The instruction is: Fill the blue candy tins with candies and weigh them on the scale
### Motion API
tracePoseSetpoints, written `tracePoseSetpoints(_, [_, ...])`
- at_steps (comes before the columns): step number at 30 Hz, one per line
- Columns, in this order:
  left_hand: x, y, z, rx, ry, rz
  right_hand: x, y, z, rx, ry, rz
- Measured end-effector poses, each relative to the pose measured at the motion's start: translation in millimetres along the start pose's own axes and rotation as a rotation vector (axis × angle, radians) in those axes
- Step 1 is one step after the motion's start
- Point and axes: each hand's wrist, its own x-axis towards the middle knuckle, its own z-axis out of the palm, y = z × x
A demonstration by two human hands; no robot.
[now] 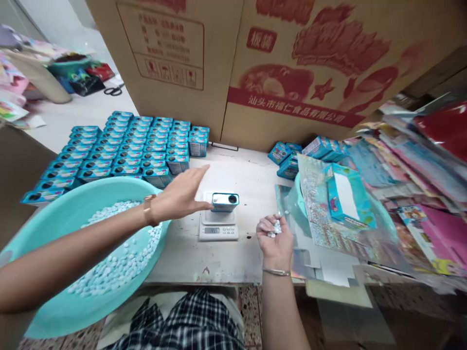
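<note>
A small blue tin (pixel 225 202) with a round black hole in its pale top stands on a white digital scale (pixel 219 233). My left hand (pixel 180 194) reaches in from the left with thumb and fingers apart; its thumb tip is at the tin's left side, and I cannot tell whether it touches. Right of the scale, my right hand (pixel 275 237) is turned palm up with fingers curled around several small white candies (pixel 275 228). Many more such candies (pixel 109 272) lie in a large turquoise basin (pixel 36 238) beneath my left forearm.
Rows of blue tins (pixel 124 146) stand behind the basin. A tall cardboard box (pixel 219 107) walls off the back. More tins (pixel 288 155) lie at the right, near a second turquoise basin (pixel 299 204) topped by a glittery sheet (pixel 324 214). Scissors (pixel 114 90) lie far left.
</note>
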Motion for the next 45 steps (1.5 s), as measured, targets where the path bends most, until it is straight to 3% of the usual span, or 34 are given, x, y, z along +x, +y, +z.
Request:
tracePoseSetpoints(3, [-17,-19,-13,-0.091,0.038,-0.034,11,-3,17,-0.008,-0.050,0.009])
tracePoseSetpoints(7, [-26,-27,-12,-0.175,0.074,-0.044,24,0,45,-0.081,-0.107,-0.035])
tracePoseSetpoints(13, [-7,-18,3,-0.264,-0.007,0.046,38,20,80,-0.162,-0.125,-0.088])
tracePoseSetpoints(19, [15,3,24,-0.316,-0.082,0.127,40,35,99,-0.189,-0.120,-0.108])
tracePoseSetpoints(28, [35,12,45,-0.246,-0.072,0.152,39,44,106,-0.183,-0.022,-0.147])
tracePoseSetpoints(34, [44,17,65,-0.269,-0.076,0.119,42,61,103,-0.221,0.030,-0.267])
tracePoseSetpoints(45, [45,23,69,-0.318,-0.042,0.108,42,72,102,-0.371,-0.014,-0.352])
